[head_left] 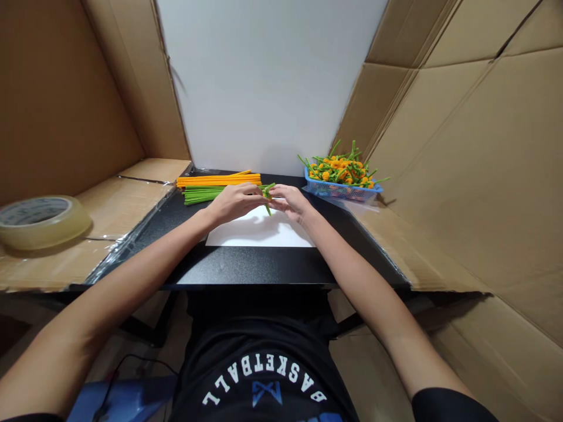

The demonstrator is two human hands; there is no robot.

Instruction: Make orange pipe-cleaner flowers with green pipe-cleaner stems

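Between my two hands, above a white sheet [259,233], is a small green and orange pipe-cleaner piece [268,193]. My left hand [237,202] pinches it from the left, and my right hand [291,202] has its fingers closed on its right side. One green end hangs down below the fingers. Behind my left hand lie a bundle of orange stems [215,180] and a bundle of green stems [200,194], side by side. A blue basket [338,189] at the back right holds several orange and green pieces.
A large roll of clear tape [44,220] rests on the cardboard at the left. Cardboard walls [475,152] flank the black table [255,266] on both sides, with a white panel [272,82] behind it.
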